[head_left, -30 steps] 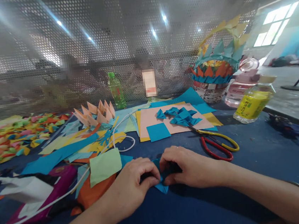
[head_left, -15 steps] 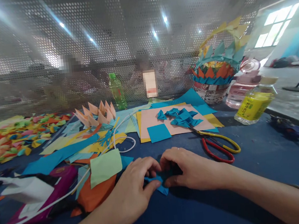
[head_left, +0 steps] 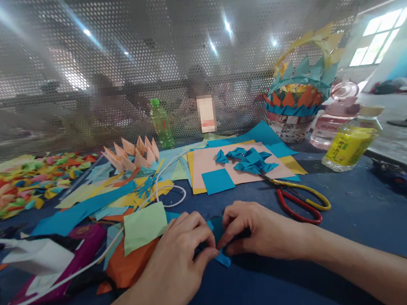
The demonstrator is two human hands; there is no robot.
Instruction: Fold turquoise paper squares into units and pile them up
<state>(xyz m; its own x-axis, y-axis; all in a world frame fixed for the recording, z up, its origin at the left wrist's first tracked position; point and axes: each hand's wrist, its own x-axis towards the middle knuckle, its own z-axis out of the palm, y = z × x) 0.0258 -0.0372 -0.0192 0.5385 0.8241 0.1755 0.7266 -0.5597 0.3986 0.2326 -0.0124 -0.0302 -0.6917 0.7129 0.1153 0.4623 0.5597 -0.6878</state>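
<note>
Between my two hands, just above the blue table, is a partly folded piece of blue paper (head_left: 222,259). My left hand (head_left: 189,248) pinches its left side with thumb and curled fingers. From the right, my right hand (head_left: 246,228) grips the same paper, thumb and fingertips close to the left ones. Much of the paper is hidden by the fingers. Beyond them lie a flat blue paper square (head_left: 218,181) and a heap of folded blue paper pieces (head_left: 253,161) on pink sheets (head_left: 207,159). Scissors (head_left: 303,200) with red and yellow handles rest to the right.
At left are a purple power strip (head_left: 86,249) with a white plug, a white cable (head_left: 174,204), a green sheet (head_left: 144,225) and many coloured folded pieces (head_left: 18,186). Bottles (head_left: 351,142) and a paper basket (head_left: 290,114) stand at right. A perforated metal screen (head_left: 178,53) rises behind.
My fingertips have drawn closer together over the blue paper, and its upper part now shows between the hands. The surrounding things have stayed in place; the view has shifted slightly.
</note>
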